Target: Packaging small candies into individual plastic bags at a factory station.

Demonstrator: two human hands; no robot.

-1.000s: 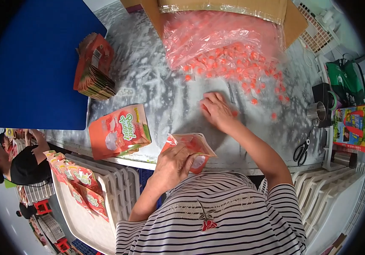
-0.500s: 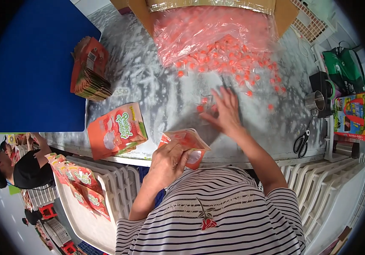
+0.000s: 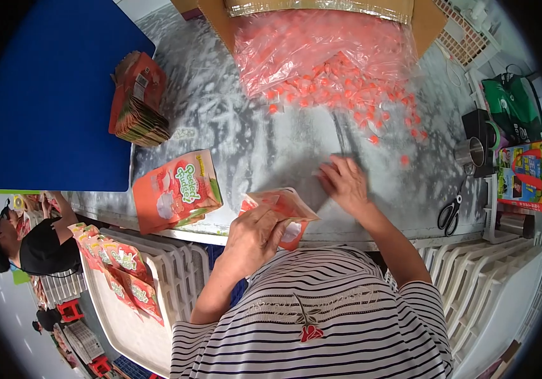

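Observation:
My left hand (image 3: 255, 237) grips a red and white stand-up pouch (image 3: 291, 234) at the table's front edge, its mouth spread and facing up. To the right of the pouch, my right hand (image 3: 345, 186) is low over the grey table with its fingers curled inward. Whatever lies under or inside those fingers is hidden. Farther back, orange-red wrapped candies (image 3: 366, 114) spill from a clear pink plastic liner (image 3: 321, 47) inside a cardboard box (image 3: 429, 25). Flat red pouches (image 3: 179, 189) lie to the left of my left hand.
A stack of pouches (image 3: 138, 104) rests beside a blue board (image 3: 50, 101). Filled pouches lie on a white tray (image 3: 119, 328) at lower left. Black scissors (image 3: 450, 215) and a metal cup (image 3: 470, 151) are at right, above stacked white trays (image 3: 473, 271). Another person (image 3: 37, 246) works at far left.
My right hand has drawn back toward me and its spread fingers have curled. The few loose candies beside it no longer show on the table. My left hand still holds the pouch.

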